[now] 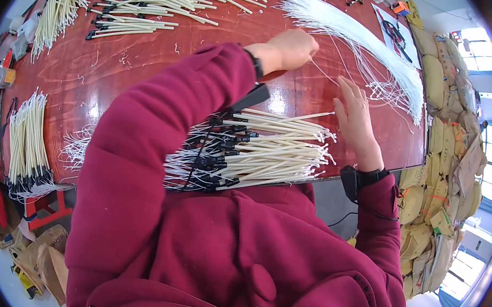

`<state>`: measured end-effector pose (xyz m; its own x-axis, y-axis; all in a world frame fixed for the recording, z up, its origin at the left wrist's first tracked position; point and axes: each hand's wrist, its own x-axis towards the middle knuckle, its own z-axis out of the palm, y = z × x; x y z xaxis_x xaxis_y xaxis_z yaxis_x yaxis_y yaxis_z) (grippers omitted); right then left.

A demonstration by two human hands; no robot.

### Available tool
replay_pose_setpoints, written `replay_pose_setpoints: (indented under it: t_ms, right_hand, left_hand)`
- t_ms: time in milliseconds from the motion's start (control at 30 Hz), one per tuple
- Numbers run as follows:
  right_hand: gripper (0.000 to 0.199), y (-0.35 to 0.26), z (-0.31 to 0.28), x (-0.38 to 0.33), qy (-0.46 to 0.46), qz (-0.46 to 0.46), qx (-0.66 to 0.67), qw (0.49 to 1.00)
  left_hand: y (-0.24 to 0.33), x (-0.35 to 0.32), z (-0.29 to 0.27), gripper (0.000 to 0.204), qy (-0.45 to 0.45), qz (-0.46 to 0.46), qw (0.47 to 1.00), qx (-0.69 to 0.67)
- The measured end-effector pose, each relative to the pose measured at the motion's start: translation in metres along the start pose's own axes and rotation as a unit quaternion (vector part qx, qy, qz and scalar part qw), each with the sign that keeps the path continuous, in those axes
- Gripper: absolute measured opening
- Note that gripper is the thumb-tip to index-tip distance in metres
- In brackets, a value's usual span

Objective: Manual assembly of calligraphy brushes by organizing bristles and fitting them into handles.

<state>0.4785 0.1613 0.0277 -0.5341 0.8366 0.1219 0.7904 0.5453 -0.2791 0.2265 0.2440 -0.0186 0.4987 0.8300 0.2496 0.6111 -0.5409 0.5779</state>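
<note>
White wire strand (323, 72) sits pinched in your left hand (290, 49), fingers curled shut; your right hand (354, 119) lies flat, fingers extended, on the desk (118, 72) beside the sleeved bundle (270, 150).

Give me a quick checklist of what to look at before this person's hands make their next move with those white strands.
1. Left hand pinching a thin white strand: ok.
2. Right hand free, flat on the table: ok.
3. White strand bundle within reach: ok.
4. Cream tube pile near the table edge, not falling: ok.
5. Strand free of tangles: cannot tell.
</note>
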Motion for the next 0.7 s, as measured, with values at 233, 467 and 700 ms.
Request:
replay_pose_setpoints:
  t_ms: [233,467,700]
  right_hand:
    - [0.048,-0.014,0.005,0.009,0.017,-0.057,0.021,0.998]
    - [0.052,-0.05,0.018,0.028,0.003,-0.173,0.01,0.985]
    - [0.061,-0.061,0.021,0.027,-0.09,-0.192,-0.044,0.976]
  left_hand:
    - [-0.01,-0.16,-0.082,0.014,0.08,-0.155,0.984,0.04]
    - [0.012,-0.259,-0.107,0.012,0.106,-0.287,0.952,0.016]
    - [0.011,-0.274,-0.106,0.014,0.14,-0.294,0.945,0.012]
